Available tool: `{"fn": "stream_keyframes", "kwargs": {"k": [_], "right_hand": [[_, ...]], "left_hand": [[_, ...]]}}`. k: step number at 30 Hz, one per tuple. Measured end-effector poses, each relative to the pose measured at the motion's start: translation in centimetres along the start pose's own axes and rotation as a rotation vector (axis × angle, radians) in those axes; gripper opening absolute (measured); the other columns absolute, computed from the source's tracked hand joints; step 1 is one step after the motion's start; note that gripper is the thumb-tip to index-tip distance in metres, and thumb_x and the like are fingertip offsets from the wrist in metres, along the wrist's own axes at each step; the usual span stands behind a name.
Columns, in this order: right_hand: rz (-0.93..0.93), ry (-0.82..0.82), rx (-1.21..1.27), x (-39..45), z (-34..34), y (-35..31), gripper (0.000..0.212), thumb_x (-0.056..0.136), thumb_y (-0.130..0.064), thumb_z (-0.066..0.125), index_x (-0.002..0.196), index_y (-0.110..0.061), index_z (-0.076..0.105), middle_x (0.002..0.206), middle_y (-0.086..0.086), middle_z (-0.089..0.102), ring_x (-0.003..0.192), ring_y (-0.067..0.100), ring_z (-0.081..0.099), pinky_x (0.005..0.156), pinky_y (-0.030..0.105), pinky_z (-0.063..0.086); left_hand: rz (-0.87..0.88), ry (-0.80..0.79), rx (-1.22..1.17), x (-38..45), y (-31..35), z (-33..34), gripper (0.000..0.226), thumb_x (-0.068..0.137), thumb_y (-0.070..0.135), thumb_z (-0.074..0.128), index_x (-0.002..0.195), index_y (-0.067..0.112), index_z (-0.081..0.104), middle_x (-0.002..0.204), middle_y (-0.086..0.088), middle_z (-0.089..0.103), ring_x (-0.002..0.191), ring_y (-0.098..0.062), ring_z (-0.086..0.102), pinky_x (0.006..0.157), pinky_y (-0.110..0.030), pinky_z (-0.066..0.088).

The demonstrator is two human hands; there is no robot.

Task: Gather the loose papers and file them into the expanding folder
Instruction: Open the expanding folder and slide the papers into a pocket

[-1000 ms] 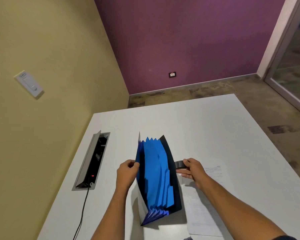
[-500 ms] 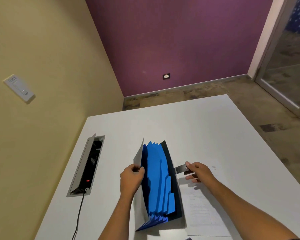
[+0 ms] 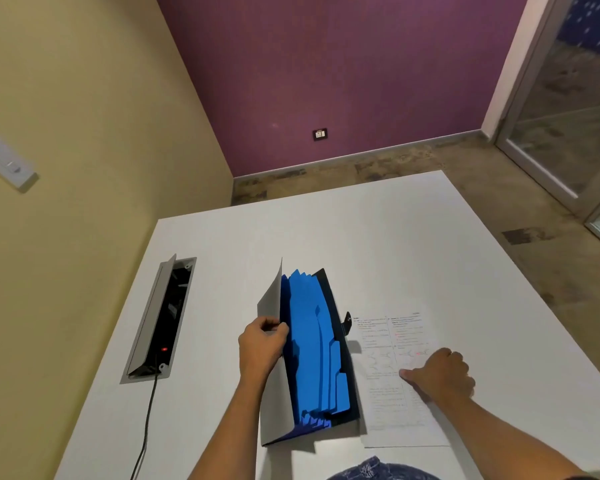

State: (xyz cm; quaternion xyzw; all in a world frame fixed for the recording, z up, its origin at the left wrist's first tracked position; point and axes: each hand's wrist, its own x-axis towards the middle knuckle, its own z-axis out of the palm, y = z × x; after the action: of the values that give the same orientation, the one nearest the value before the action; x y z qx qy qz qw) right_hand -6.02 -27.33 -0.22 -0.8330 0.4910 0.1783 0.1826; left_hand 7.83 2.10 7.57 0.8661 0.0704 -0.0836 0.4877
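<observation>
A blue expanding folder [image 3: 317,348] stands open on the white table [image 3: 378,237], its pockets fanned out and its dark back cover facing right. My left hand [image 3: 262,344] pinches the pale front flap [image 3: 269,306] and holds it away from the pockets. A printed sheet of paper [image 3: 392,393] lies flat just right of the folder. My right hand [image 3: 439,374] rests on that sheet with curled fingers and the thumb pressing down; nothing is gripped in it.
An open cable box [image 3: 161,318] with a raised grey lid is set into the table at the left, and a black cable [image 3: 146,427] runs from it to the near edge. A beige wall borders the table's left side.
My right hand let go of the folder's black strap and moved right and toward me onto the paper. My left hand pulled the front flap further open.
</observation>
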Motion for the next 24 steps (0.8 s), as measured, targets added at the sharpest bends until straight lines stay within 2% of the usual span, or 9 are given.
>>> {"fn": "stream_keyframes", "kwargs": {"k": [4, 8, 11, 15, 18, 21, 24], "right_hand": [[0.025, 0.015, -0.048, -0.6, 0.9, -0.8, 0.107, 0.050, -0.074, 0.084, 0.129, -0.009, 0.053, 0.125, 0.009, 0.059, 0.116, 0.027, 0.061, 0.092, 0.041, 0.054], [0.121, -0.031, 0.052, 0.7, 0.8, -1.3, 0.104, 0.045, -0.062, 0.094, 0.124, -0.008, 0.054, 0.126, 0.014, 0.061, 0.118, 0.031, 0.062, 0.099, 0.042, 0.051], [0.166, -0.048, 0.144, 1.9, 0.7, -1.1, 0.103, 0.042, -0.053, 0.100, 0.121, -0.005, 0.054, 0.123, 0.016, 0.063, 0.116, 0.035, 0.063, 0.098, 0.044, 0.050], [0.148, -0.126, 0.164, 2.5, 0.7, -0.5, 0.073, 0.050, -0.047, 0.099, 0.105, -0.008, 0.070, 0.113, 0.015, 0.065, 0.106, 0.035, 0.067, 0.092, 0.041, 0.056], [0.114, -0.165, 0.225, 2.5, 0.7, -0.2, 0.060, 0.059, -0.044, 0.096, 0.100, -0.009, 0.069, 0.109, 0.014, 0.064, 0.101, 0.036, 0.067, 0.087, 0.040, 0.056], [0.052, -0.166, 0.309, 2.9, 0.5, 0.8, 0.052, 0.063, -0.042, 0.093, 0.094, -0.010, 0.067, 0.095, 0.009, 0.071, 0.086, 0.033, 0.070, 0.079, 0.038, 0.055], [-0.110, -0.183, 0.483, 4.2, 0.9, 2.4, 0.036, 0.068, -0.034, 0.092, 0.092, -0.015, 0.072, 0.090, 0.003, 0.078, 0.076, 0.025, 0.073, 0.070, 0.035, 0.058]], "left_hand": [[0.005, 0.011, -0.010, -0.1, 0.1, -0.2, 0.008, 0.085, 0.029, 0.071, 0.087, 0.032, 0.065, 0.084, 0.015, 0.067, 0.073, -0.008, 0.067, 0.047, -0.012, 0.051], [0.004, 0.026, -0.022, -0.2, 0.2, -0.5, 0.009, 0.085, 0.029, 0.071, 0.084, 0.034, 0.064, 0.084, 0.014, 0.068, 0.074, -0.009, 0.068, 0.048, -0.012, 0.052], [0.005, 0.028, -0.023, -0.2, 0.2, -0.7, 0.008, 0.085, 0.029, 0.072, 0.086, 0.033, 0.065, 0.085, 0.013, 0.069, 0.075, -0.010, 0.068, 0.048, -0.013, 0.053], [0.013, 0.033, -0.030, -0.3, 0.2, -0.6, 0.013, 0.086, 0.027, 0.073, 0.081, 0.035, 0.065, 0.082, 0.014, 0.068, 0.075, -0.010, 0.067, 0.047, -0.011, 0.051], [0.012, 0.022, -0.040, -0.2, 0.3, -0.5, 0.012, 0.085, 0.025, 0.074, 0.080, 0.033, 0.066, 0.081, 0.013, 0.068, 0.075, -0.010, 0.067, 0.047, -0.011, 0.051], [0.013, 0.013, -0.037, -0.2, 0.4, -0.5, 0.014, 0.085, 0.025, 0.074, 0.080, 0.033, 0.065, 0.082, 0.014, 0.068, 0.076, -0.010, 0.067, 0.046, -0.011, 0.051], [0.007, 0.001, -0.042, -0.1, 0.3, -0.4, 0.013, 0.085, 0.025, 0.075, 0.082, 0.033, 0.065, 0.083, 0.013, 0.068, 0.077, -0.011, 0.067, 0.046, -0.011, 0.051]]}}
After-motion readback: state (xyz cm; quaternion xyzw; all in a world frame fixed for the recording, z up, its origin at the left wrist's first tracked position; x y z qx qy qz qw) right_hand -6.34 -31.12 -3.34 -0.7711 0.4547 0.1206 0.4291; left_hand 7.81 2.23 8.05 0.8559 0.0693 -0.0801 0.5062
